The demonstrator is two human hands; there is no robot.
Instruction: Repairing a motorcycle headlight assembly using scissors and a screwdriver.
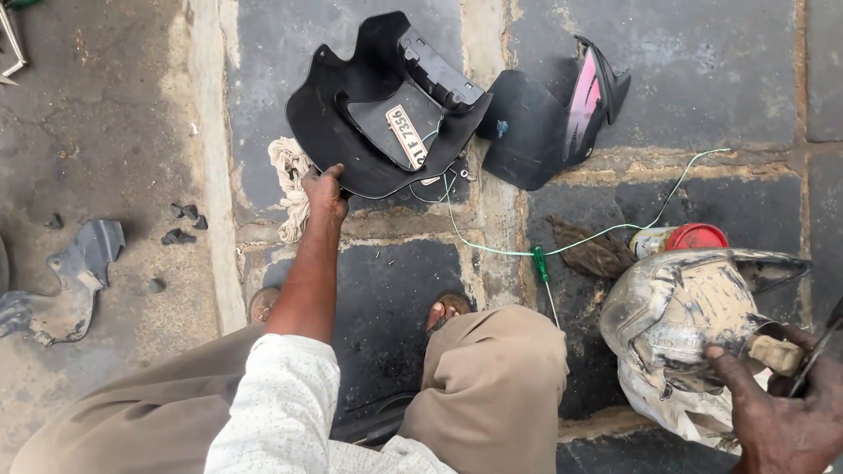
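left hand (325, 191) clamped on edge of big black plastic scooter panel (369, 114) on stone floor (702, 79), right hand (781, 412) gripping dirty scuffed white plastic cover (676, 316) w/ thumb on top

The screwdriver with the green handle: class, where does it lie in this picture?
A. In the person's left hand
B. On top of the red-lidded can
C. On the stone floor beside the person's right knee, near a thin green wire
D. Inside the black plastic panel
C: the screwdriver lies flat on the stone floor beside the knee, untouched, with the green wire running close past its handle.
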